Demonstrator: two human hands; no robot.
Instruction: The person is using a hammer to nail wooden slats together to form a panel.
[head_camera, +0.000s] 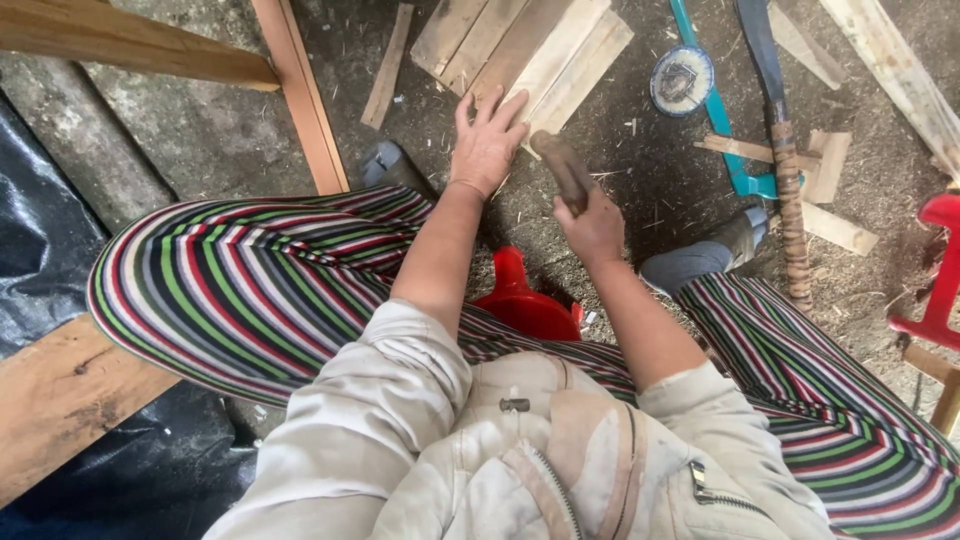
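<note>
My left hand (487, 140) reaches forward with fingers spread and rests on the near edge of a stack of short wooden slats (520, 45) lying on the dirt floor. My right hand (592, 225) is closed around the brown wooden handle of a tool (562, 165); the handle points up and away, and the tool's head is hidden. Both hands work between my knees, which are in striped trousers.
A red plastic stool (525, 300) is under me. A long machete with a wrapped handle (785, 170), a teal handsaw (725, 120), a round tape reel (682, 80) and wood offcuts lie at right. Planks (305, 100) lean at left; a red chair (940, 270) stands far right.
</note>
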